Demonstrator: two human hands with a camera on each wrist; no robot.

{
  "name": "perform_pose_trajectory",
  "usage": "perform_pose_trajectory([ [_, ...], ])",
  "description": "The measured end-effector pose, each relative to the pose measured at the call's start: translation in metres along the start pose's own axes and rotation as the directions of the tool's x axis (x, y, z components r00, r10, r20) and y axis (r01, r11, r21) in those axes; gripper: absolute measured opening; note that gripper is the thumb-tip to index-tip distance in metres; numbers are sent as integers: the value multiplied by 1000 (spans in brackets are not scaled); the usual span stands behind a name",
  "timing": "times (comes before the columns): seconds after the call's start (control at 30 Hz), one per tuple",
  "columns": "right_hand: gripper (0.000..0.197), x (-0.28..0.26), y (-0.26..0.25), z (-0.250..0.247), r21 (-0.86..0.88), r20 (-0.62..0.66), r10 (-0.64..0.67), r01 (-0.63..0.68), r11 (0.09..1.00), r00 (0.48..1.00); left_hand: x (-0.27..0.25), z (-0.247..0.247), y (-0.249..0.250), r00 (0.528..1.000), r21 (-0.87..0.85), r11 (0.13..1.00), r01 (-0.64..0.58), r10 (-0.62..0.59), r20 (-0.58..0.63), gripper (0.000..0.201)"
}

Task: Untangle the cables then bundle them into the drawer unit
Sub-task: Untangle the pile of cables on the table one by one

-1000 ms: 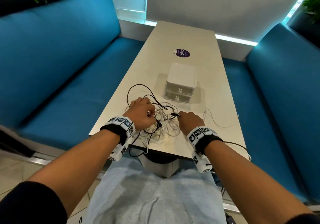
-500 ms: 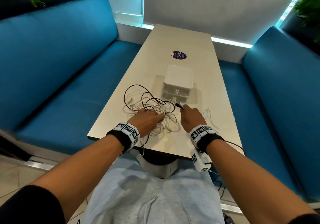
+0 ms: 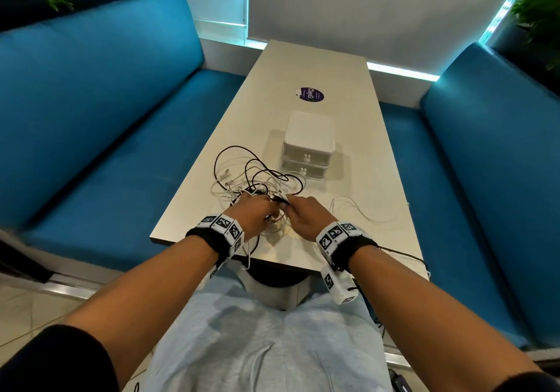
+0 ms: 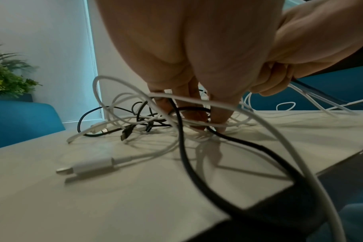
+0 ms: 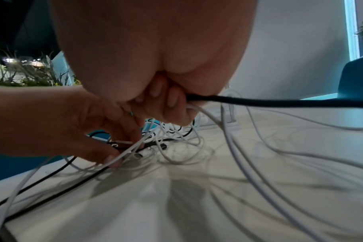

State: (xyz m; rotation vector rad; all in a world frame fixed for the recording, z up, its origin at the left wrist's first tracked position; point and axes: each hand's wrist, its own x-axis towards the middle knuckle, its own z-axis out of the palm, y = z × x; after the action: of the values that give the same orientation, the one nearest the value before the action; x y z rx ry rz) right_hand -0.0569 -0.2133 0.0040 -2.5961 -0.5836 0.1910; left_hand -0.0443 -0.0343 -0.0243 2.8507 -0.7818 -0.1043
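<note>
A tangle of black and white cables (image 3: 257,179) lies on the near end of the white table (image 3: 357,155). Behind it stands the white drawer unit (image 3: 307,146), both drawers closed. My left hand (image 3: 265,208) reaches down into the tangle, and its fingers and thumb (image 4: 205,124) pinch strands against the table. My right hand (image 3: 289,205) touches it from the right. The right hand's fingers (image 5: 172,104) curl round a black cable (image 5: 280,102) and several white ones. A white connector (image 4: 89,165) lies loose near the left wrist.
A loose white cable (image 3: 357,210) loops to the right of my hands. Cables hang over the table's near edge (image 3: 272,255). A purple sticker (image 3: 309,94) lies beyond the drawer unit. Blue benches (image 3: 106,119) (image 3: 485,179) flank the table.
My right hand has moved left and back from near the drawer unit to meet the left hand. The left hand has lowered into the tangle.
</note>
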Motion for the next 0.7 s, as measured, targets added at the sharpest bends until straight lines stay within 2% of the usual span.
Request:
perform_pose_trajectory([
  [0.17, 27, 0, 4, 10, -89, 96, 111, -103, 991, 989, 1, -2, -3, 999, 54, 999, 1, -3, 41, 21],
  [0.33, 28, -1, 7, 13, -121, 84, 204, -193, 974, 975, 0, 1, -4, 999, 71, 997, 18, -20, 31, 18],
  [0.43, 28, -4, 12, 11, -91, 101, 253, -244, 965, 962, 0, 5, -1, 998, 32, 999, 27, -25, -61, 16],
  [0.5, 29, -6, 14, 9, -48, 94, 279, -276, 960, 956, 2, 4, 4, 989, -58, 998, 37, -45, -142, 15],
  [0.6, 31, -6, 12, 3, 43, 74, 324, -328, 944, 943, 7, -2, 10, 960, -197, 980, 15, -69, -273, 13],
  [0.7, 32, -4, 12, -3, 148, 22, 359, -358, 922, 933, 14, -11, 18, 925, -231, 973, 7, -94, -369, 12],
])
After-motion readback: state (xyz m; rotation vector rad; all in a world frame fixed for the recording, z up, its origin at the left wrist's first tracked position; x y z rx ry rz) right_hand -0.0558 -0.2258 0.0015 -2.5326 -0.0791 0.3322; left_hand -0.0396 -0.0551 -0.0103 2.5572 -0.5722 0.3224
